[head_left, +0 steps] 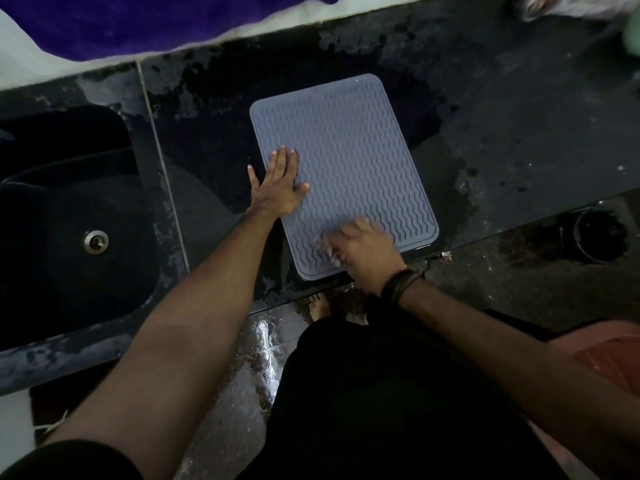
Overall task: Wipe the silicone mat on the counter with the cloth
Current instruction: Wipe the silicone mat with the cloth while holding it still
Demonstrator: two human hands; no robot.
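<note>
A grey silicone mat (pixel 349 150) with a wavy ribbed surface lies flat on the dark, wet counter (pixel 502 133). My left hand (pixel 277 188) is pressed flat on the mat's left edge, fingers spread. My right hand (pixel 363 251) rests on the mat's near corner, its fingers blurred by motion and spread on the ribs. No cloth shows in either hand. A pale crumpled cloth (pixel 568 5) lies at the far right back of the counter, well away from both hands.
A dark sink (pixel 69 220) with a metal drain (pixel 96 241) sits left of the mat. Purple fabric (pixel 138 19) hangs at the back left. Below the counter edge are a wet floor, my bare foot (pixel 318 306), a dark round object (pixel 602 233) and a pink tub (pixel 616 358).
</note>
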